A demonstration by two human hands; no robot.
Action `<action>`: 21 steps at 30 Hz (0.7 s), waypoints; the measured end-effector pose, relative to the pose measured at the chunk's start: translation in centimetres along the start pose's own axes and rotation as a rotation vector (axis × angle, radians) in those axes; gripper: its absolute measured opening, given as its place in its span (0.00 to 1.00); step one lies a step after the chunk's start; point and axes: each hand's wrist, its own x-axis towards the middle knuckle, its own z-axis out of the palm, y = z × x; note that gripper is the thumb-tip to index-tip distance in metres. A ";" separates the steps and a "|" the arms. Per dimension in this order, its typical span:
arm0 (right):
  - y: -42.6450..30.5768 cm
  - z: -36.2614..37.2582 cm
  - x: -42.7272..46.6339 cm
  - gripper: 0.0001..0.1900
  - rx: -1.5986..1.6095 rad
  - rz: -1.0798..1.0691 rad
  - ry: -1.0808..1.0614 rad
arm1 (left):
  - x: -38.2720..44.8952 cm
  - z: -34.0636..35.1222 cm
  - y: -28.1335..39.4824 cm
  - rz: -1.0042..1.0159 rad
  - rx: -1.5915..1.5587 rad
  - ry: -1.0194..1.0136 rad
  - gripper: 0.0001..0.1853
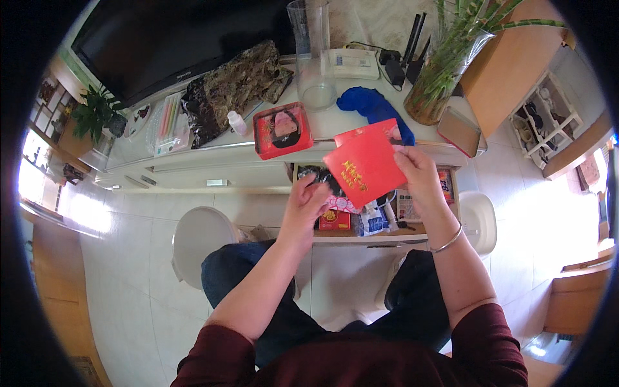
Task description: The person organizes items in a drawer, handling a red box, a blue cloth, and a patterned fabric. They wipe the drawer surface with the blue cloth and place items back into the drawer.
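Note:
In my right hand (420, 171) are red paper cards or envelopes (365, 169) with gold characters, gripped at their right edge. My left hand (309, 203) holds nothing; its fingers are bent and apart, left of the red paper, over the drawer's left part. Below both hands an open drawer (387, 238) holds a small red box (334, 220), a blue and white packet (375, 222), a black plastic bag (314, 173) and other small items. On the cabinet top, a red tin (283, 130) with dark and pink contents stands beside a white bottle (237, 123). A blue cloth (372, 104) lies behind the paper.
A glass vase (314, 92), a rough rock (242, 77), a white router (355, 64) and a vase with green stalks (435, 82) stand at the back. An empty tin or lid (459, 131) lies at the cabinet's right end. A round white bin (200, 246) stands left of my knees.

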 end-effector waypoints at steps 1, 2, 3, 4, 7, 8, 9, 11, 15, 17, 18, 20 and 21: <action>0.4 0.1 -0.1 0.11 -0.026 -0.016 -0.033 | 0.0 0.9 0.6 -0.018 -0.017 -0.055 0.18; 1.0 0.2 -0.1 0.10 -0.053 -0.032 -0.065 | 0.1 1.6 1.2 -0.037 -0.034 -0.112 0.18; 0.9 0.7 -0.3 0.09 -0.079 -0.053 -0.099 | 0.2 2.0 1.5 -0.051 -0.050 -0.168 0.18; 0.3 1.6 -0.9 0.06 0.028 -0.050 -0.053 | 0.8 1.6 0.7 -0.052 -0.118 -0.142 0.17; 0.3 1.5 -1.2 0.07 0.040 -0.041 -0.090 | 1.1 0.8 0.5 -0.088 -0.156 -0.110 0.13; 0.0 1.4 -1.3 0.07 0.113 -0.001 -0.070 | 1.1 0.8 0.7 -0.081 -0.170 -0.093 0.10; -0.8 1.4 -1.5 0.08 0.185 0.037 -0.049 | 1.0 0.8 0.9 -0.077 -0.179 -0.086 0.10; -2.0 1.1 -1.8 0.08 0.256 0.092 0.006 | 1.0 0.6 1.2 -0.068 -0.197 -0.068 0.09; -1.3 -1.6 -0.5 0.11 0.076 -0.022 0.085 | 0.7 0.8 1.7 -0.018 -0.183 -0.013 0.08; -2.0 -2.0 -0.5 0.16 -0.177 -0.078 0.167 | 0.4 1.0 2.4 0.055 -0.095 -0.010 0.08; -1.6 -2.1 -0.2 0.26 -0.193 -0.321 0.183 | 0.3 1.1 2.6 0.093 -0.053 -0.011 0.08; -2.1 -3.0 -0.8 0.31 -0.532 -0.354 0.133 | 0.4 1.2 2.3 0.208 0.001 0.011 0.08; -2.4 -3.0 -1.3 0.34 -0.699 -0.367 0.103 | 0.4 1.1 2.1 0.266 0.030 0.026 0.08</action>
